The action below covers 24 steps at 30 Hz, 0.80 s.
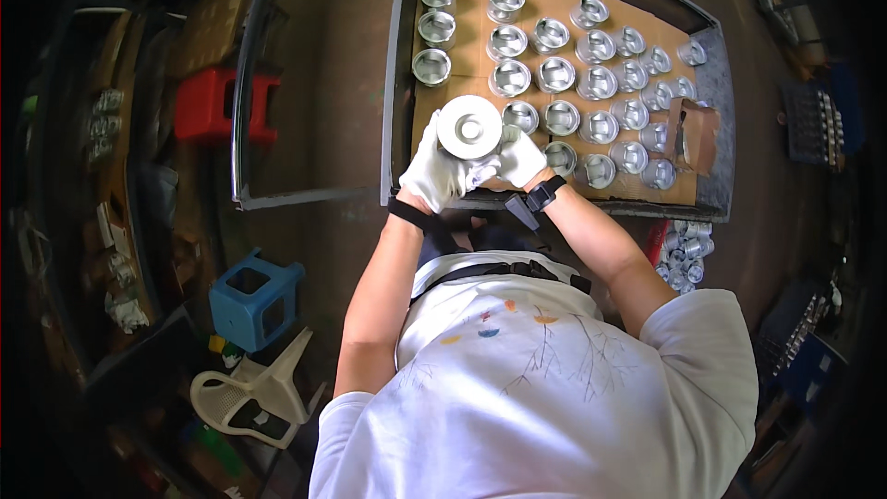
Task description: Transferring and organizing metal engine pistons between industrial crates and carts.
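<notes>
A shiny metal piston is held up over the near left part of the table, its round crown with a central bowl facing up. My left hand, in a white glove, is closed around the piston's left and lower side. My right hand, also gloved, presses against its right side with bent fingers; the fingertips are partly hidden. Several more pistons stand in rows on the cardboard sheet beyond and to the right. A separate column of pistons runs along the left edge.
The metal-framed table has raised edges. An open cardboard box sits at its right end. Below that lie heaped metal parts. To the left are a red stool, a blue stool and a pale plastic chair.
</notes>
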{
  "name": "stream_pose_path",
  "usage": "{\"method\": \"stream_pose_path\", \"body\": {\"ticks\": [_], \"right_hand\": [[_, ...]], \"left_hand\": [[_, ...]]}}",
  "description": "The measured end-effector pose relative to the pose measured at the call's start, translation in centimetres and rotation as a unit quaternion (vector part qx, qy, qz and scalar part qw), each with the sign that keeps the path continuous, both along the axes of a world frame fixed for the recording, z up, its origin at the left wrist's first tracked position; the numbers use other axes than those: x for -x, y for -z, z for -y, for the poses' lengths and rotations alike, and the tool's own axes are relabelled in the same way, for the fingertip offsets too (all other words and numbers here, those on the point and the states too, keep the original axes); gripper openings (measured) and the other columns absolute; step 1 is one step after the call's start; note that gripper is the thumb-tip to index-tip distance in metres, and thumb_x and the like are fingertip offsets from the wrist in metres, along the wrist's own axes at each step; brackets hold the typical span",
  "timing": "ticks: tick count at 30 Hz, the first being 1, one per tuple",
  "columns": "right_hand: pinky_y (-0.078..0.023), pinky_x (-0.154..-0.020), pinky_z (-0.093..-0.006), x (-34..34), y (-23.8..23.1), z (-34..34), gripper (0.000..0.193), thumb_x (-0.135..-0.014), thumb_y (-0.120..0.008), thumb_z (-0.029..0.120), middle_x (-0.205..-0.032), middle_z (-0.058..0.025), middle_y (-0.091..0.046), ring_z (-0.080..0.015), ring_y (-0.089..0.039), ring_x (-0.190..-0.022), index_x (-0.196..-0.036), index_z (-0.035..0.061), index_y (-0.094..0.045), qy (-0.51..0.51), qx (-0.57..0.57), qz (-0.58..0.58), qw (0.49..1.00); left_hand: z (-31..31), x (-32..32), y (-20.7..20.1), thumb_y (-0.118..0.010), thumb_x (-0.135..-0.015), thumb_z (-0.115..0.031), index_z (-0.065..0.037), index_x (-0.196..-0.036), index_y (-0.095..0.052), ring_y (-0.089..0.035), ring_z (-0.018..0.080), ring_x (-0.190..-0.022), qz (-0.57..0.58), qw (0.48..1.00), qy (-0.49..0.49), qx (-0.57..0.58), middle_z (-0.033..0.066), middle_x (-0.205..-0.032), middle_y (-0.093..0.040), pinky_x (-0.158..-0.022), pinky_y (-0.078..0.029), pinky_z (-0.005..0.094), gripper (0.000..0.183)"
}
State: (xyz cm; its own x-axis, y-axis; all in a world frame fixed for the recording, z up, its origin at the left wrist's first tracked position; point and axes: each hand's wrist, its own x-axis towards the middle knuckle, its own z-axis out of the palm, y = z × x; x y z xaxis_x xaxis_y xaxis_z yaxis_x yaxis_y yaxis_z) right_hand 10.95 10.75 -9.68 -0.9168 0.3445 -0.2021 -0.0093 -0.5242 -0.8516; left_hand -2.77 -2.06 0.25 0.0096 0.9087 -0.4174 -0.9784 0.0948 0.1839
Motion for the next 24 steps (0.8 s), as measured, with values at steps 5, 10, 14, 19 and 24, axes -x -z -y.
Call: {"method": "stream_pose_path", "body": {"ticks": [5, 10, 14, 19, 24], "right_hand": [[-0.053, -0.076, -0.0305, -0.4, 3.8, -1.4, 0.019, -0.088, -0.06, 0.011, -0.095, -0.0055, -0.068, -0.0181, -0.065, -0.087, -0.105, 0.0022, -0.064, -0.012, -0.125, 0.023, 0.992], [-0.051, -0.086, -0.0339, -1.5, 5.0, -3.3, 0.03, -0.093, -0.051, 0.007, -0.114, -0.0074, -0.064, -0.0176, -0.061, -0.101, -0.123, 0.0052, -0.056, -0.06, 0.255, -0.01, 0.965], [-0.05, -0.055, -0.0317, -1.2, -1.7, -2.5, 0.008, -0.086, -0.054, 0.01, -0.076, -0.0057, -0.062, -0.0177, -0.062, -0.067, -0.083, 0.0063, -0.06, 0.014, 0.221, 0.1, 0.97], [-0.051, -0.063, -0.0316, -2.6, 2.2, -3.5, 0.015, -0.09, -0.055, 0.02, -0.078, -0.0049, -0.064, -0.0195, -0.061, -0.068, -0.086, 0.0068, -0.062, -0.021, 0.134, 0.098, 0.986], [-0.053, -0.071, -0.032, -2.9, 1.3, -3.4, 0.015, -0.087, -0.06, 0.016, -0.088, -0.0085, -0.068, -0.0211, -0.065, -0.08, -0.095, 0.0046, -0.065, -0.04, -0.079, 0.106, 0.99]], "left_hand": [[-0.5, 0.2, -0.9, -0.038, -0.099, -0.052, -0.007, -0.13, -0.05, -0.067, 0.0303, -0.095, 0.002, 0.997, -0.001, 0.077, 0.013, -0.12, -0.062, -0.074, -0.061, 0.0456, 0.056], [-1.1, -0.7, -1.6, -0.04, -0.1, -0.042, -0.006, -0.125, -0.052, -0.069, 0.0267, -0.09, -0.026, 0.997, -0.037, 0.066, 0.013, -0.111, -0.065, -0.067, -0.063, 0.0414, 0.046], [-1.0, -0.8, 0.3, -0.038, -0.101, -0.036, -0.005, -0.124, -0.053, -0.07, 0.0255, -0.083, -0.061, 0.996, -0.04, 0.06, 0.0146, -0.107, -0.066, -0.063, -0.062, 0.0345, 0.042], [-1.8, -2.1, 1.4, -0.036, -0.1, -0.039, -0.003, -0.122, -0.054, -0.07, 0.0282, -0.078, -0.124, 0.99, -0.028, 0.06, 0.0197, -0.102, -0.067, -0.06, -0.061, 0.034, 0.046], [-0.6, -1.5, 2.2, -0.036, -0.099, -0.046, -0.005, -0.122, -0.055, -0.069, 0.0292, -0.082, -0.073, 0.985, 0.049, 0.147, 0.0191, -0.105, -0.066, -0.057, -0.058, 0.0383, 0.05]]}}
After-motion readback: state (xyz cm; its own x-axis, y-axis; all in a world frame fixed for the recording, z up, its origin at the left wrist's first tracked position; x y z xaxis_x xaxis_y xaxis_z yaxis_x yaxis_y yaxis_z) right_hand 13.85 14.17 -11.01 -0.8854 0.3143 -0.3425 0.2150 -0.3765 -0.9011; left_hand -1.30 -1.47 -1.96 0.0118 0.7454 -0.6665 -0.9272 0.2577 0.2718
